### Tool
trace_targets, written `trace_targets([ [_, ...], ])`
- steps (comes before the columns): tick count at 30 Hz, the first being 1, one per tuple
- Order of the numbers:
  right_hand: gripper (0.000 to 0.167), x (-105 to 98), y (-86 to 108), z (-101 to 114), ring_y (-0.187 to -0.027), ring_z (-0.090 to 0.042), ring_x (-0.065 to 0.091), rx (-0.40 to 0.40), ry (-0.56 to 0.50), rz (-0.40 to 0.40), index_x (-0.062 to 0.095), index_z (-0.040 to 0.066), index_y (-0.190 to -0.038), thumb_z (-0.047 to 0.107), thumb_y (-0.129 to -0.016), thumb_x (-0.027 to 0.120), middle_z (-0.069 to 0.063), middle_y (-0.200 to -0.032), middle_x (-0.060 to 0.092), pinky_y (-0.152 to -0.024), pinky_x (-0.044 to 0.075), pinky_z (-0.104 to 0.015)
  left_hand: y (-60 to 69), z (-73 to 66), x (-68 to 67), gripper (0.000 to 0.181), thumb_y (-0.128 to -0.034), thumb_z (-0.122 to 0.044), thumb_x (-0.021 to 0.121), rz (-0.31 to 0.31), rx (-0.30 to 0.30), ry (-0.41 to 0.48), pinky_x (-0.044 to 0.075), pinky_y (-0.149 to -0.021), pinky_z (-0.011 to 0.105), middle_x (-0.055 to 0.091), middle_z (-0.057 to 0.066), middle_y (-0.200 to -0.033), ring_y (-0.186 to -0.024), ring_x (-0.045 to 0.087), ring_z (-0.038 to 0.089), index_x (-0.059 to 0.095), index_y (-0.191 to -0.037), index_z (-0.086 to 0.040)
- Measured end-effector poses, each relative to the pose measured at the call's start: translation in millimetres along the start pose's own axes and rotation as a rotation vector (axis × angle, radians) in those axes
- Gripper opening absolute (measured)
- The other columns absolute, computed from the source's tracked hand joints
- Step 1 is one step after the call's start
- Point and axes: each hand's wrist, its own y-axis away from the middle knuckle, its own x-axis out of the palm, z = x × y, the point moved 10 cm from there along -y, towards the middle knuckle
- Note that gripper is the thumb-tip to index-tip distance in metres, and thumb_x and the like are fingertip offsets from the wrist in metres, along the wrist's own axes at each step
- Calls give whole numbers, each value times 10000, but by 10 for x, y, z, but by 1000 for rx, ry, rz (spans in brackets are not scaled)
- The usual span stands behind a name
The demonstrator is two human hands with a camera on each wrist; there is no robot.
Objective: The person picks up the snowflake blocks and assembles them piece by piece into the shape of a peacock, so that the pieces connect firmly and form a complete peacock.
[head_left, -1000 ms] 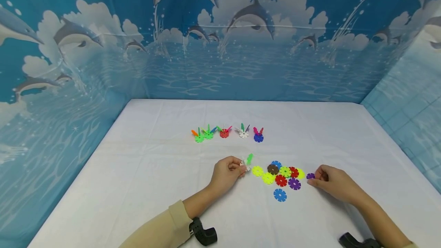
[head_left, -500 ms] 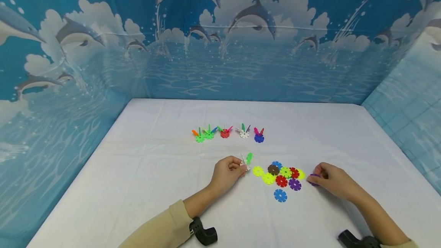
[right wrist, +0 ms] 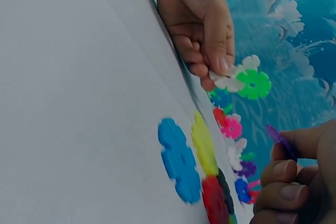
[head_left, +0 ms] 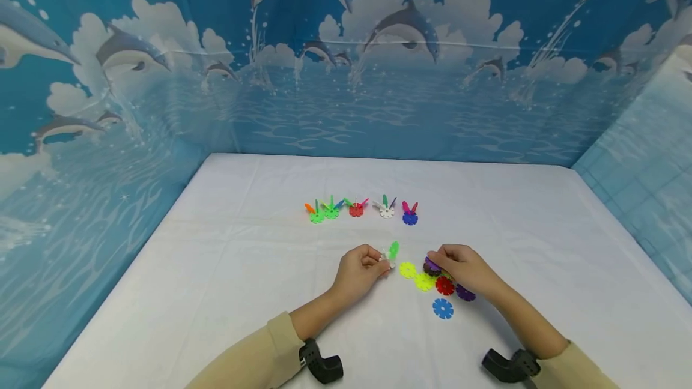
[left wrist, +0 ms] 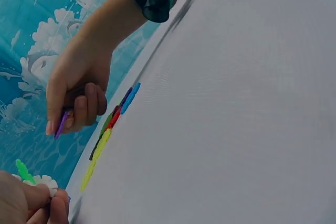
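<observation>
Purple disc (right wrist: 275, 136) had just come across from 3 o'clock, and in the head view it was over the loose discs, near the left hand (head_left: 358, 274). The right hand (head_left: 466, 267) had thumb and finger pinching it. Left thumb and finger were pinching a white disc (right wrist: 224, 82) joined to a green disc (right wrist: 253, 84), and that hand had hardly moved. This seemed to bring the building along, with the held parts close but not touching.

From the purple disc, the white disc was at 9 o'clock, a red disc (head_left: 445, 286) at 5 and a blue disc (head_left: 443, 308) near 6. A yellow disc (head_left: 408, 270) lay between the hands, so that gap looked snug.

Made flowers (head_left: 356, 210) stood in a row at 10 o'clock, well apart. The table's (head_left: 227, 269) far edge was way off at 12, and wide cloth at 3 and 9 seemed to give lots of room.
</observation>
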Motion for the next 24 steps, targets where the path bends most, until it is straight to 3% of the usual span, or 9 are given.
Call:
trace_targets([
  [7, 311, 260, -150, 155, -621, -179, 453, -6, -25, 7, 576, 63, -819, 307, -1009, 543, -16, -676, 457, -513, 341, -217, -26, 43, 20, 91, -879, 85, 652, 10, 4, 8, 565, -644, 300, 672, 269, -786, -778, 665, 442, 569, -848, 110],
  [13, 321, 342, -208, 212, -609, -176, 440, -18, -58, -7, 569, 55, -810, 298, -1015, 529, -6, -653, 434, -520, 330, -224, -28, 48, 39, 88, -886, 95, 638, 26, 4, 31, 572, -680, 386, 670, 287, -801, -791, 661, 463, 560, -854, 116],
  [17, 314, 386, -229, 222, -579, -158, 434, -10, -85, -25, 568, 46, -797, 248, -1025, 494, -7, -646, 450, -503, 330, -226, -18, 26, 44, 93, -885, 99, 637, 37, 17, 33, 574, -675, 375, 666, 292, -798, -783, 658, 465, 554, -846, 117],
  [21, 312, 429, -211, 278, -568, -145, 408, -9, -15, -97, 515, 52, -760, 180, -1029, 423, -14, -634, 440, -505, 333, -240, -27, 40, 61, 111, -872, 119, 637, 54, 60, 21, 570, -659, 398, 657, 302, -780, -753, 651, 473, 541, -818, 124],
  [24, 297, 468, -192, 361, -570, -143, 392, -42, 72, -161, 474, 62, -758, 139, -1032, 388, -17, -625, 406, -516, 336, -251, -68, 150, 77, 119, -859, 149, 630, 56, 81, 28, 571, -649, 407, 655, 299, -770, -738, 654, 470, 531, -796, 125],
])
